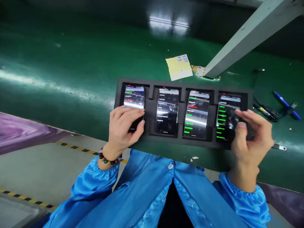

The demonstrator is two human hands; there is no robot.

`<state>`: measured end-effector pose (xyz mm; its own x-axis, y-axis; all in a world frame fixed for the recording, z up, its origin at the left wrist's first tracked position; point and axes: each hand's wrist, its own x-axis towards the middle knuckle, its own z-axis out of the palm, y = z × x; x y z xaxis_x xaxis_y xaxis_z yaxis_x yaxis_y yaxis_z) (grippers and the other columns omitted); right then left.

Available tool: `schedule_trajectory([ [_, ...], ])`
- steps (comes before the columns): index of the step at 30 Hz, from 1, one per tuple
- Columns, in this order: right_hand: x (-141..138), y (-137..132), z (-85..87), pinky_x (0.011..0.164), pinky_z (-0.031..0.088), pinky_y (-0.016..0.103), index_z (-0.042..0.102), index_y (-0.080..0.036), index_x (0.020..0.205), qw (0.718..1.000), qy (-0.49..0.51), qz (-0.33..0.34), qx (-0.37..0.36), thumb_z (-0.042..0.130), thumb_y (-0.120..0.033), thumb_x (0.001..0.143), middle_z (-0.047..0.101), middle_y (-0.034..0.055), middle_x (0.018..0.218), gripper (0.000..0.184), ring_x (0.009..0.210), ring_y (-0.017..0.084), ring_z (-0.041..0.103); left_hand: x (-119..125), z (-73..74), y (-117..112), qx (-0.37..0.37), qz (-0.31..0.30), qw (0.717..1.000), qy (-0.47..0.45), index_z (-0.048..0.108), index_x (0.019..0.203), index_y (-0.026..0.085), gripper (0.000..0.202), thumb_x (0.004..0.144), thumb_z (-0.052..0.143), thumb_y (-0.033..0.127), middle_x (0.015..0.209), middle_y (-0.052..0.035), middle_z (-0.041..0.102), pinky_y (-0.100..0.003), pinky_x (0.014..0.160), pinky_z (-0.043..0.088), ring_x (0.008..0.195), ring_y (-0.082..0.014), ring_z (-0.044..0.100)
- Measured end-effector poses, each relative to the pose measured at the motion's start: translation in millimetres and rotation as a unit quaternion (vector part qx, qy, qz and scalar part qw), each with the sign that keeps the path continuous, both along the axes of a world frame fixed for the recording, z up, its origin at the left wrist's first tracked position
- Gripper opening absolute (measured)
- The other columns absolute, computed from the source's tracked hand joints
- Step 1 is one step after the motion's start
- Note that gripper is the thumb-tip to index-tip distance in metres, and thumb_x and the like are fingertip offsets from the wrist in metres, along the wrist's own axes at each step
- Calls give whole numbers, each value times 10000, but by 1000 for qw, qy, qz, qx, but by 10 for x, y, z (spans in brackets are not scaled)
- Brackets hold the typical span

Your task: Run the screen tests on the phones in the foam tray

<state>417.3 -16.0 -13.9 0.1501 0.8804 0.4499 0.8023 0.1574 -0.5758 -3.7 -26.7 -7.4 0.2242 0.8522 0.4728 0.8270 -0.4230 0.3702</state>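
Several phones with lit screens lie in the slots of a dark foam tray [152, 109]. My left hand [124, 125] is over the leftmost phone [134, 95], covering its lower middle; fingers and thumb are bent but apart near its right edge. My right hand [253, 136] is at the right side of the rightmost phone [223, 120], thumb and fingertips apart with nothing between them. That screen shows rows of green text. Between the hands lie a phone with a white text menu [167, 110] and a phone with green and red lines [196, 114].
The tray lies near the front edge of a green table [83, 69]. Behind it are a yellow note [179, 68] with handwriting and a slanted metal post [242, 38]. To the right lie a blue pen [286, 103] and a black cable [263, 110].
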Motion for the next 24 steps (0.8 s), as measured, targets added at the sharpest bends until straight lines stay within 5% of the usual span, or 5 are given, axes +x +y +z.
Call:
schedule_trajectory([
  [4,480,74,-194,1171,571,657,734,-245,1462,999,-9,-46,16,663,-294,984,777,158,1420,485,1343,380,752,-179,-10,17,-40,131,991,-13,664,1441,246,412,1050,703,368,1519,-133,712,-638,1208,505,1421,-366,665],
  [7,725,121,-357,1147,587,634,712,-288,1508,999,41,-18,0,719,-357,964,762,172,1453,549,1342,399,758,-300,-44,39,-88,181,978,-45,608,1541,258,497,1082,659,443,1629,-168,615,-641,1270,463,1557,-384,549],
  [9,743,133,-405,1147,586,630,708,-308,1525,999,46,-3,0,716,-420,984,752,176,1470,552,1366,413,744,-310,-45,59,-103,157,981,-40,614,1543,278,496,1083,656,458,1660,-161,584,-645,1288,443,1576,-385,522],
  [15,579,109,-330,1181,553,630,685,-313,1557,1000,6,4,-8,651,-443,1029,726,164,1528,545,1436,413,695,34,43,202,-118,-49,990,61,646,1536,325,509,1051,716,461,1787,-112,464,-661,1331,361,1615,-410,463],
  [24,533,95,-316,1218,540,631,665,-289,1562,999,33,14,-8,626,-391,1050,731,174,1517,524,1430,381,708,353,79,417,-126,-108,982,85,482,1670,244,645,1102,626,513,1657,-78,636,-597,1405,224,1579,-354,510],
])
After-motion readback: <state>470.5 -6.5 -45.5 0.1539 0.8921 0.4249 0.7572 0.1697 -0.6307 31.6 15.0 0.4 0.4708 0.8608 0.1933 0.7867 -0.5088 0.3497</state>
